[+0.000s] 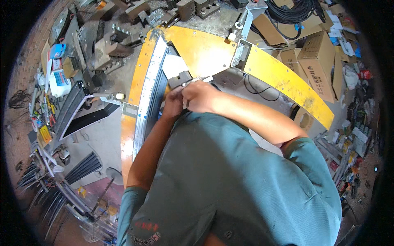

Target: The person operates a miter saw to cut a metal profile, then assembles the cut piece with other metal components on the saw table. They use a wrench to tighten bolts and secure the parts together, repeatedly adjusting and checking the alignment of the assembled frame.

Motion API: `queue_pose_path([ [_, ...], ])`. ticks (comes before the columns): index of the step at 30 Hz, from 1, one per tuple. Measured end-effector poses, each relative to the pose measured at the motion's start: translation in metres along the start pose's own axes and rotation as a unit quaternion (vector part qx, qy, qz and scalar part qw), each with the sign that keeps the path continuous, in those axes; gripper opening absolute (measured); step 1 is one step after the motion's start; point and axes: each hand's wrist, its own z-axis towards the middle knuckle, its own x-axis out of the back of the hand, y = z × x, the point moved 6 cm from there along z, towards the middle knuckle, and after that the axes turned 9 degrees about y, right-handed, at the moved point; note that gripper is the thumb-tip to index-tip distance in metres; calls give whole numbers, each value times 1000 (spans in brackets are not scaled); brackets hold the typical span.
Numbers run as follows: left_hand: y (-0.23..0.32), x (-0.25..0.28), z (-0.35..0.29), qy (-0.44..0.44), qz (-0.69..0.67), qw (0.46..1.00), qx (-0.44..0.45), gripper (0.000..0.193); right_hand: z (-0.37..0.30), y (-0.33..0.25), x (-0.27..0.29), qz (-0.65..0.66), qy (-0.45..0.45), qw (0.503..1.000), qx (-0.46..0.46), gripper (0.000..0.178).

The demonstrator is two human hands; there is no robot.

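My left hand [174,103] and my right hand [202,96] meet close together at the edge of the yellow machine table. Both have their fingers curled closed. What lies between the fingers is mostly hidden. A thin pale, pointed piece [208,79] sticks out above my right hand, too small to name. Just beyond the hands sits a dark notched metal block [179,79]. Left of them, long dark strips [157,82] lie beside a long white-and-blue wrapped strip [146,94]. A white sheet-like patch [174,64] shows behind the block.
The yellow table [205,49] curves away to the right as a yellow arm [287,78]. Metal fixtures [117,45] crowd the far left. A black-framed panel [88,117] stands on the left. Cardboard boxes [318,61] and coiled black cable [291,12] are at the far right.
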Motion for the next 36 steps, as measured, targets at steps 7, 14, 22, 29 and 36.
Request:
queue_pose_path([
  [7, -6, -5, 8, 36, 136, 989, 36, 29, -14, 45, -8, 346, 27, 923, -165, 30],
  [14, 4, -17, 6, 55, 181, 981, 30, 34, -40, 88, -6, 551, 119, 797, -217, 45],
  [22, 0, -19, 10, 48, 182, 982, 31, 31, -69, 89, 71, 344, 240, 880, -221, 24],
  [29, -8, -16, 17, 56, 192, 980, 25, 31, -33, 6, 69, -325, 126, 937, 35, 20],
  [36, -12, -13, 16, 54, 160, 985, 40, 29, -26, 26, 43, -349, 63, 935, -5, 46],
])
